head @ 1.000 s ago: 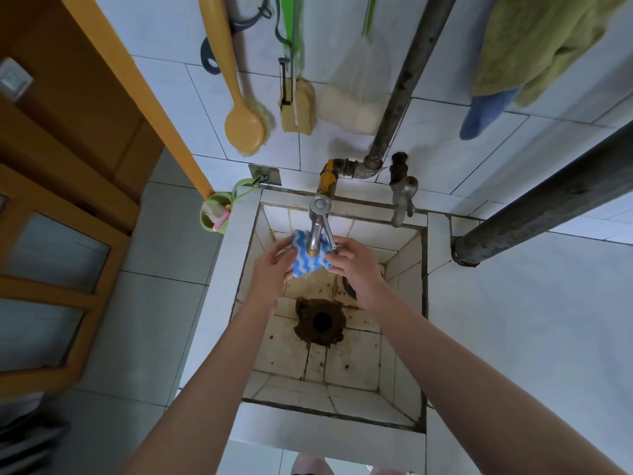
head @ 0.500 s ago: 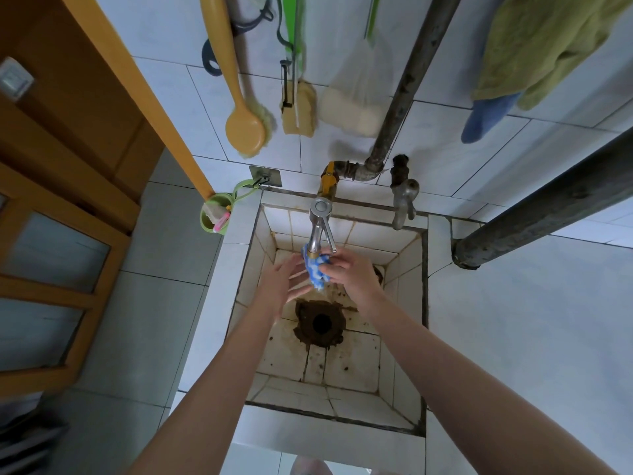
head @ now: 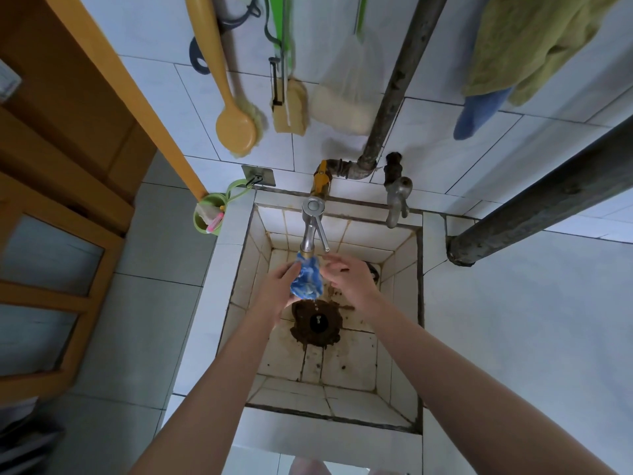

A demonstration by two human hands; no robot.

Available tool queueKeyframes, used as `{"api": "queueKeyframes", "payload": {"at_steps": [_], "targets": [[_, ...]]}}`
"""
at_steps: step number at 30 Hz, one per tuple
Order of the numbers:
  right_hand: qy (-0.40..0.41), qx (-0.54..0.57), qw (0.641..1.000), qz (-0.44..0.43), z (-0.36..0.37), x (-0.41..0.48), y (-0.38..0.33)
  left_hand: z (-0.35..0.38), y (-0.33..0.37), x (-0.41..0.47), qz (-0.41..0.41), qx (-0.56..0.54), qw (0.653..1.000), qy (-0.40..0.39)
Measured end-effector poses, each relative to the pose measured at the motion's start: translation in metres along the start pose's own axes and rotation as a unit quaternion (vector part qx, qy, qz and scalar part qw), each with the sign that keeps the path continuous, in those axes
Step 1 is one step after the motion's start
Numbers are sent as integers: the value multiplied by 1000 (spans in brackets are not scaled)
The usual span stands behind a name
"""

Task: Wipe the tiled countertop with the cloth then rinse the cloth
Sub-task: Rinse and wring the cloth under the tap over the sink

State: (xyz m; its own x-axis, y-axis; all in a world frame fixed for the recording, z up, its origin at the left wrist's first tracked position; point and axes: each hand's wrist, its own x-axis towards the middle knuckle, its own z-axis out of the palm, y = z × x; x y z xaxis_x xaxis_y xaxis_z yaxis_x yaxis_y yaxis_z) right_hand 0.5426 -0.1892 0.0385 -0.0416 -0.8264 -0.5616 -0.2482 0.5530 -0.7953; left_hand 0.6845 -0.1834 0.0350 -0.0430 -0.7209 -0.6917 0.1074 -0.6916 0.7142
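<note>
A blue-and-white cloth (head: 306, 281) is bunched into a wad directly under the spout of the metal tap (head: 311, 228), above the tiled sink basin (head: 346, 368). My left hand (head: 275, 291) grips the wad from the left. Just right of the cloth, my right hand (head: 351, 281) has its fingers loosely spread, the fingertips at the cloth's upper edge. Drops fall from the cloth toward the rusty drain (head: 317, 322).
A second tap (head: 397, 197) and rusty pipes (head: 394, 97) sit on the tiled wall behind the sink. A yellow brush (head: 236, 128), sponges and towels (head: 531, 46) hang above. A green cup (head: 209, 217) hangs at the sink's left corner. A thick pipe (head: 548, 207) crosses on the right.
The spread cloth has been gathered into a wad under the spout. My left hand, which had let go, now grips it, and my right hand has loosened its pinch.
</note>
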Motion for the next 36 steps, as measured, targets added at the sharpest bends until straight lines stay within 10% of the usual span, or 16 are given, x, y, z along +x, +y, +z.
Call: {"api": "queueKeyframes", "payload": {"at_steps": [36], "targets": [[89, 214, 973, -3, -17, 2, -12, 10, 6, 5, 61, -23, 997, -38]]}}
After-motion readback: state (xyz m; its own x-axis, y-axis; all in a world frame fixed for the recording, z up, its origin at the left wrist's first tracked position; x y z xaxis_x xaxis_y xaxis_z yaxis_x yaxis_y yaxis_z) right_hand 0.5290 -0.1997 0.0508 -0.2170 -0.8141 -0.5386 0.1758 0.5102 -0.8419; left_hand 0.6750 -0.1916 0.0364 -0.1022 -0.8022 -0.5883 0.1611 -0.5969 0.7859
